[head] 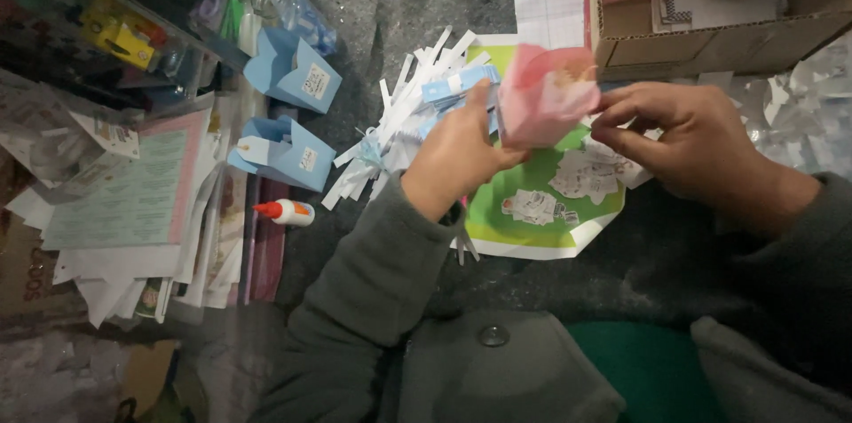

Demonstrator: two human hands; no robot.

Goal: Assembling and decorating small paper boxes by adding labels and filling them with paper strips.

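Grey worktop [417, 23] | both hands, left [457, 152] and right [688, 134], grasp pink paper box [543, 94] | blue boxes [288, 112] left

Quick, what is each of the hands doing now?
Left hand: closed, holding the pink paper box.
Right hand: fingertips pinch the box's right edge.

The small pink paper box [543, 94] is held up off the desk, tilted, its open top edge scalloped and a pale printed label on its side. It sits above a green-and-white sheet [515, 183].
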